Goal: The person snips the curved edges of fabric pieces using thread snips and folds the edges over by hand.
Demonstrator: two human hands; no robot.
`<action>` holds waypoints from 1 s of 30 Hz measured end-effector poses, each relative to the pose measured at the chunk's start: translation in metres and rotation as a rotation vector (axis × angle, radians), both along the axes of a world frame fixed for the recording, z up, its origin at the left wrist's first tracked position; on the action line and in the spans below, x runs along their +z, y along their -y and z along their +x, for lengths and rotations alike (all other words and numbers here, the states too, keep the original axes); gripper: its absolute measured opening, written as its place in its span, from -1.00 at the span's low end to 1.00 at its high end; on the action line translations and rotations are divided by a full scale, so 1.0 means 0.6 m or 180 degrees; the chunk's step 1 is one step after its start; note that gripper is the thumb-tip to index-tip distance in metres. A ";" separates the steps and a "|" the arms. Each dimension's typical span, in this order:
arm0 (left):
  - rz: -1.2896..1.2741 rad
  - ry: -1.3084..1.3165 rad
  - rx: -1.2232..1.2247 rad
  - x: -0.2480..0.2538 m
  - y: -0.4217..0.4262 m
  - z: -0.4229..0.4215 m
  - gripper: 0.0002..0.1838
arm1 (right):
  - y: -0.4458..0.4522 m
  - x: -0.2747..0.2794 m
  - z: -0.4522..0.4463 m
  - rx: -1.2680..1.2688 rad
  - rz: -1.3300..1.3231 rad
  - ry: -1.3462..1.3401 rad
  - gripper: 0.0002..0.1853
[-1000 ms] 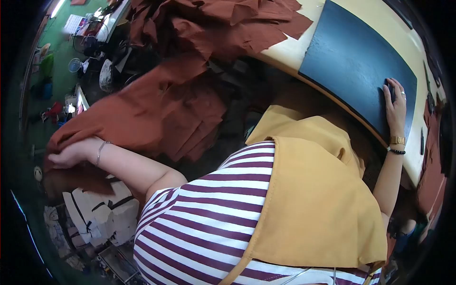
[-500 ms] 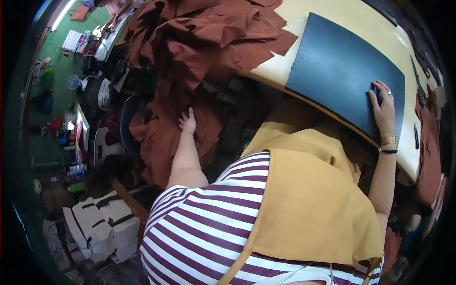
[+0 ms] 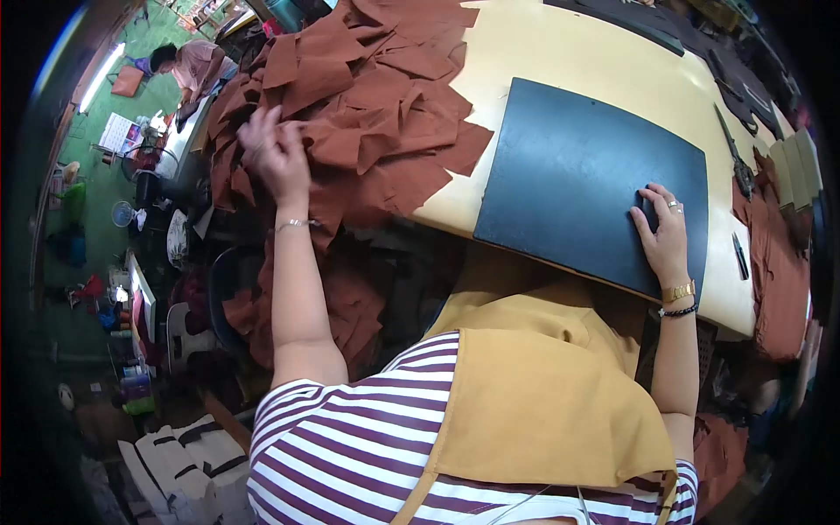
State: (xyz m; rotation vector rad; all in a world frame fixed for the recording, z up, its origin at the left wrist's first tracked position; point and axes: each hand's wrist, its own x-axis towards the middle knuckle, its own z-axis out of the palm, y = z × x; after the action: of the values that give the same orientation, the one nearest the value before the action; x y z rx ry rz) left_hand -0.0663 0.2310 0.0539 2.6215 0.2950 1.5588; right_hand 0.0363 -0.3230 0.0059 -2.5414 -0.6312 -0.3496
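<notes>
My left hand (image 3: 276,157) is over the edge of a large pile of rust-brown fabric pieces (image 3: 376,96). Its fingers look spread and hold no piece that I can see, though motion blurs them. On a dark flat board (image 3: 586,175) lies my right hand (image 3: 665,229), near the board's right side. Its fingers curl around a small dark thing (image 3: 648,212), mostly hidden, whose kind I cannot make out. Below the table edge, more rust-brown pieces (image 3: 337,306) lie heaped beside my left arm.
The board rests on a pale yellow table (image 3: 472,70). To the right are dark scissors (image 3: 742,171), a black pen-like tool (image 3: 740,255) and stacked rust-brown fabric (image 3: 779,289). A person (image 3: 194,70) bends over a far table. White bundles (image 3: 197,455) stand lower left.
My left hand has risen from the lower heap to the pile on the table. The view has shifted, showing more of the table; my right hand stays on the board.
</notes>
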 end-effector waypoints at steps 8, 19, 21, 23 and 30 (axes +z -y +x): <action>0.0299 -0.2217 0.0264 -0.054 0.063 0.224 -0.43 | 0.002 0.002 0.002 0.0033 0.0047 0.0055 -0.69; -0.0786 -0.2404 0.0332 -0.040 0.028 0.262 -0.64 | 0.004 -0.004 0.007 0.0035 0.0113 0.0163 -0.69; -0.1084 -0.2012 0.0370 -0.019 0.036 0.254 -0.61 | 0.002 -0.005 0.009 0.0004 0.0151 0.0157 -0.69; -0.1760 -0.0992 -0.0550 -0.034 -0.014 0.274 -0.62 | 0.002 -0.004 0.009 0.0017 0.0144 0.0117 -0.70; -0.2078 0.0684 -0.1121 0.015 0.028 0.327 -0.66 | 0.002 0.000 0.009 -0.0002 0.0132 0.0155 -0.70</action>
State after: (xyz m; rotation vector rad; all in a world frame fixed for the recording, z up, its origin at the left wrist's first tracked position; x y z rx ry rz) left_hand 0.1301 0.2143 0.0631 1.8745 0.2523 1.3204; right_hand 0.0417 -0.3240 0.0059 -2.5004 -0.6349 -0.4218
